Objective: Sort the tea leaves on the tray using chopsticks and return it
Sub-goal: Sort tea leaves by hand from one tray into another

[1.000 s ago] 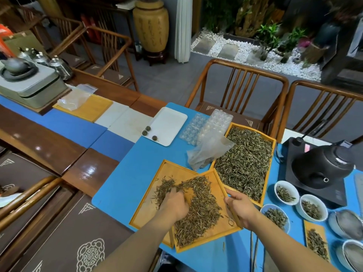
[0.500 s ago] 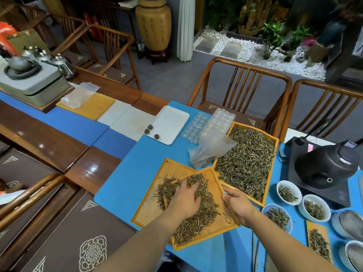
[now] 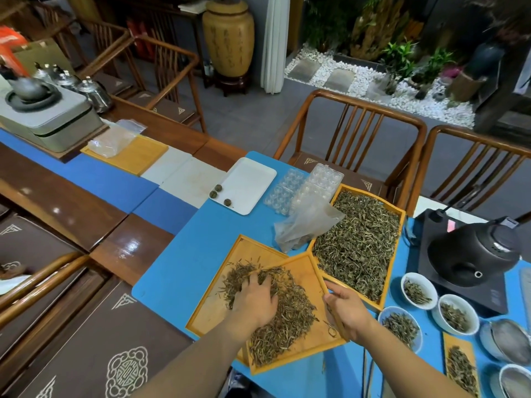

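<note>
Two bamboo trays overlap at the near end of the blue mat point(image 3: 184, 262), and the upper tray point(image 3: 304, 271) carries a heap of dry tea leaves point(image 3: 290, 314) that spills over onto the lower tray point(image 3: 209, 308). The person's left hand point(image 3: 255, 300) lies palm down on the heap, fingers spread and sunk a little into the leaves, gripping nothing that I can see. The right hand point(image 3: 347, 311) closes round the right rim of the upper tray, thumb on top, fingers tucked under the edge. No chopsticks show in either hand.

Just beyond, a larger tray point(image 3: 399, 254) is full of greener leaves, with a crumpled clear plastic bag point(image 3: 304, 225) resting on its left corner. A white rectangular plate point(image 3: 250, 182) holds three small tea balls. To the right, a black kettle point(image 3: 474, 248) sits on its base beside small white cups point(image 3: 416, 291) of leaves.
</note>
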